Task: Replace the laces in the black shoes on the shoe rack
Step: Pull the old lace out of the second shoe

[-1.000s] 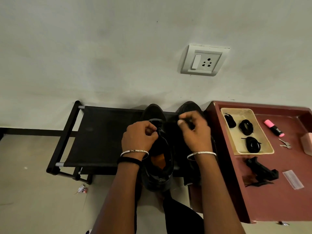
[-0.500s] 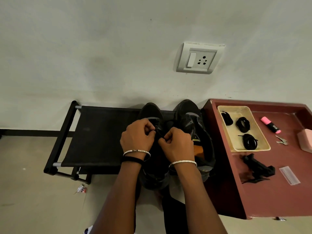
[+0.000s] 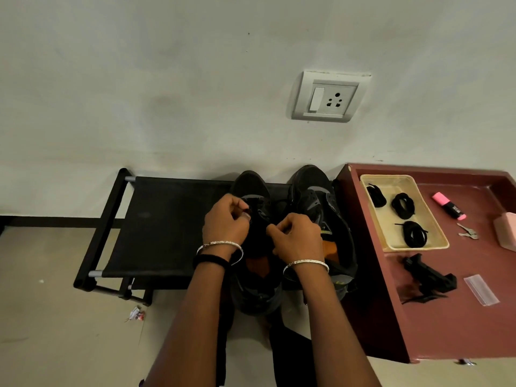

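Two black shoes stand side by side on the right end of a black shoe rack (image 3: 156, 227). Both my hands work over the left shoe (image 3: 251, 188). My left hand (image 3: 224, 223) pinches the black lace at the shoe's upper eyelets. My right hand (image 3: 297, 238) pinches the lace on the shoe's right side, fingers curled. The lace itself is barely visible against the black shoe. The right shoe (image 3: 315, 191) lies untouched, its orange insole showing. A cream tray (image 3: 391, 248) on the red table holds three coiled black laces (image 3: 402, 205).
The red table (image 3: 446, 325) stands right of the rack, carrying a pink highlighter (image 3: 449, 205), keys (image 3: 466, 232), a black tool (image 3: 428, 277), a clear plastic sleeve (image 3: 480, 289) and a pink block (image 3: 506, 230). A wall socket (image 3: 328, 97) is above. A wrapper scrap (image 3: 136, 314) lies on the floor.
My right hand has come off the right shoe and moved left to the left shoe, where it now pinches the lace. My left hand has stayed at the eyelets.
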